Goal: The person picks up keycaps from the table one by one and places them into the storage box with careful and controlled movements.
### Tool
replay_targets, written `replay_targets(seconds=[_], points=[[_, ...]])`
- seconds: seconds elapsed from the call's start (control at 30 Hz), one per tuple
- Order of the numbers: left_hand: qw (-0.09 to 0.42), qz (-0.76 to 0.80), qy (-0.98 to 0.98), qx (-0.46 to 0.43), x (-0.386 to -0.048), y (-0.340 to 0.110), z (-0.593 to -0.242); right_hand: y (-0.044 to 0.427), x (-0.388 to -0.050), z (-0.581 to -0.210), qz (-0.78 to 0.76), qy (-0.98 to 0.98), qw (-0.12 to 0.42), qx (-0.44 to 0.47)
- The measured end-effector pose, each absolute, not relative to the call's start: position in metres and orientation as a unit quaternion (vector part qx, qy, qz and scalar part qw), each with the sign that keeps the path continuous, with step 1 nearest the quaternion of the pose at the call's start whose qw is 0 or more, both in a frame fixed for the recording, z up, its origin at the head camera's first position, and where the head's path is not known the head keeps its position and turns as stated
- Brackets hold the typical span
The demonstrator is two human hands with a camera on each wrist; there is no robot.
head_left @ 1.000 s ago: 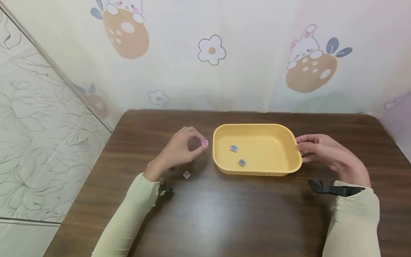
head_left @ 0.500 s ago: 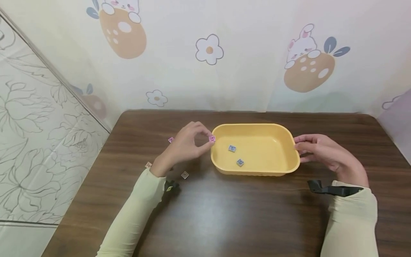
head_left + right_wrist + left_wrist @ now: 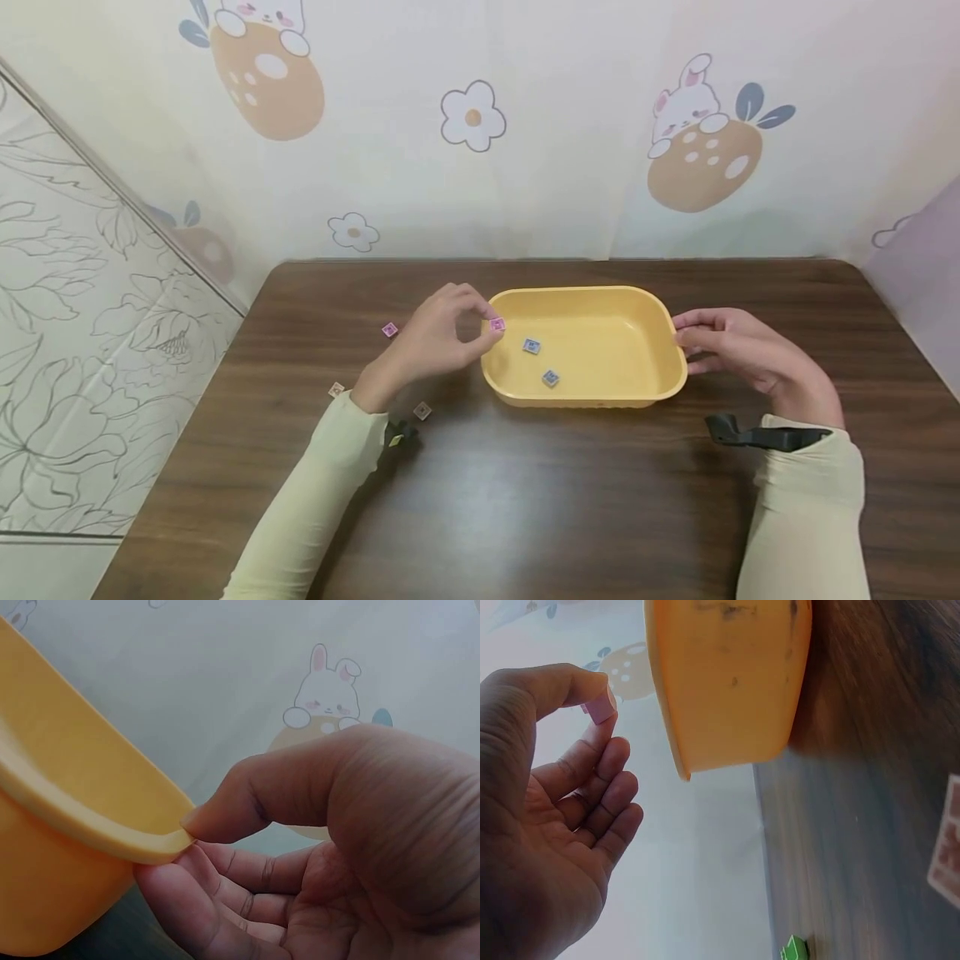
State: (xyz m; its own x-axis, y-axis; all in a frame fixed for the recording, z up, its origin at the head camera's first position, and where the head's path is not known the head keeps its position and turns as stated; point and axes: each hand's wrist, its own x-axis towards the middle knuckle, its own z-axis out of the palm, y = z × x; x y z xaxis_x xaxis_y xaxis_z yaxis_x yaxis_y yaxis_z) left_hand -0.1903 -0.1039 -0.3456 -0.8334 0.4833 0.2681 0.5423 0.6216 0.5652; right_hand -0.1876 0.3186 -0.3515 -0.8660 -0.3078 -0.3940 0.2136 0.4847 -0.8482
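A glossy yellow plastic tub, an oblong with rounded corners [image 3: 607,362], sits on a dark brown wood-grain worktop [image 3: 562,500]. It contains two small blue-grey square pieces with marked tops: one towards 9 o'clock of its floor [image 3: 532,346], the other towards 8 o'clock [image 3: 551,378].

At the tub's 9 o'clock, the left hand [image 3: 435,333] pinches a small pink square piece [image 3: 497,324] between thumb and index fingertip, its other fingers loosely curled. The piece is up by the tub's rim, apart from the wall in the left wrist view.

The right hand [image 3: 738,350] grips the rim at 3 o'clock, thumb on top and fingers beneath, nearly closed together.

Three more square pieces lie on the worktop around the left hand: a second pink one [image 3: 389,330] at its 9 o'clock, a beige one [image 3: 336,390] at 8 and a greyish-beige one [image 3: 422,411] at 6. Towards 5 o'clock in the left wrist view sits one small green block [image 3: 795,949].
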Motion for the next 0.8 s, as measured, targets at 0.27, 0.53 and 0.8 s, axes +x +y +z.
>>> replay_targets(seconds=[0.27,0.53,0.8], points=[[0.024,-0.341,-0.893,-0.294,-0.191,-0.092,-0.348,0.312,-0.189,-0.353,-0.506,0.821,0.264,-0.022],[0.009,-0.351,-0.887,-0.302,-0.189,-0.081,-0.358,0.312,-0.188,-0.352,-0.509,0.82,0.261,-0.02],[-0.008,-0.348,-0.886,-0.307,-0.192,-0.07,-0.365,0.315,-0.187,-0.352,-0.504,0.823,0.261,-0.012]])
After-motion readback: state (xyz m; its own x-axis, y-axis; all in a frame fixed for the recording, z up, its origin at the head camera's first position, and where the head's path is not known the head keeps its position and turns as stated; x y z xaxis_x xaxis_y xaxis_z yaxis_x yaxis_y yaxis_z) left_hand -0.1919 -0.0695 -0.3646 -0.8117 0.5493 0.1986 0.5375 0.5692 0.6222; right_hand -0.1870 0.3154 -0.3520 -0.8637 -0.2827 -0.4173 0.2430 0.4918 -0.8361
